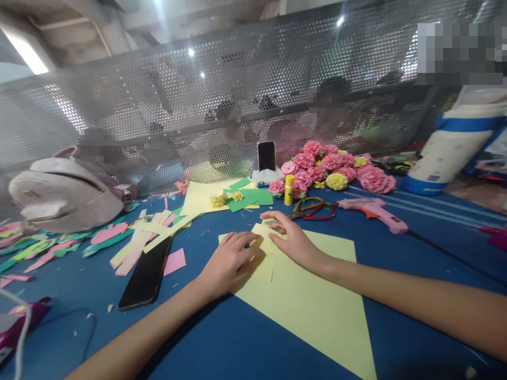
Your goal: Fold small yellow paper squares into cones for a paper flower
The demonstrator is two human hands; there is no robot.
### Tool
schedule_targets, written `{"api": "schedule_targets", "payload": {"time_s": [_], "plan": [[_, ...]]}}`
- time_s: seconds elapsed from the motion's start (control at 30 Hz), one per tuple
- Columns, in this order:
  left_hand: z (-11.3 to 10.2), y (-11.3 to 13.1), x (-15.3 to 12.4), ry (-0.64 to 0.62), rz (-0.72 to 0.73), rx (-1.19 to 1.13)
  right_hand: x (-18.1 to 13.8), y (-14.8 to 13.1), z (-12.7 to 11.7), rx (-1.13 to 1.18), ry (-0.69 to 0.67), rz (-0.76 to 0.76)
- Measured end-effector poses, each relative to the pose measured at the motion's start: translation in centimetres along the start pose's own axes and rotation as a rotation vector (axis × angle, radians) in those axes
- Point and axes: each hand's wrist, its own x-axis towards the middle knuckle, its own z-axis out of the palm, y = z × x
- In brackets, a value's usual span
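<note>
Both hands meet over a small piece of pale yellow paper [266, 269], which rests on a large yellow sheet [320, 311]. My left hand [233, 261] is at its left side, fingers bent and closed on the small piece; the thumb is partly in shadow. From the right, my right hand [297, 243] reaches over the paper's upper edge with fingers curved and thumb apart. Paper shows in that gap, and I cannot tell how firmly it touches. Just beyond are scissors [317, 209] with red and dark handles and a yellow glue stick [289, 190].
A pink glue gun [376, 212] with a black cord lies right. Pink paper flowers [312, 166] are heaped behind. A dark phone [146, 279] lies left, under paper strips [138, 237]. A white bag [67, 195], large bottle [447, 148] and standing phone [266, 156] line the back.
</note>
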Motion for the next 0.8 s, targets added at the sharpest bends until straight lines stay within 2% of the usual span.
{"api": "schedule_targets", "payload": {"time_s": [0.13, 0.27, 0.4, 0.53, 0.67, 0.8], "plan": [[0.2, -0.2, 0.1, -0.025, -0.024, -0.022, -0.1, -0.2, -0.1, 0.031, 0.032, -0.028], [-0.1, -0.1, 0.0, -0.009, -0.094, -0.092, 0.2, -0.4, -0.4, 0.076, 0.122, -0.068], [0.0, -0.6, -0.3, 0.094, -0.242, -0.209, -0.1, -1.3, -0.5, 0.081, 0.190, -0.143], [0.3, -1.2, -0.1, 0.224, -0.390, -0.408, -1.2, -2.6, -0.3, 0.046, 0.080, -0.279], [0.6, -1.3, -0.1, 0.156, -0.444, -0.613, -1.8, -3.1, -0.1, 0.020, -0.033, -0.338], [1.0, -1.8, -0.4, 0.184, -0.535, -0.745, -1.3, -3.0, -0.3, 0.001, -0.001, -0.289]]}}
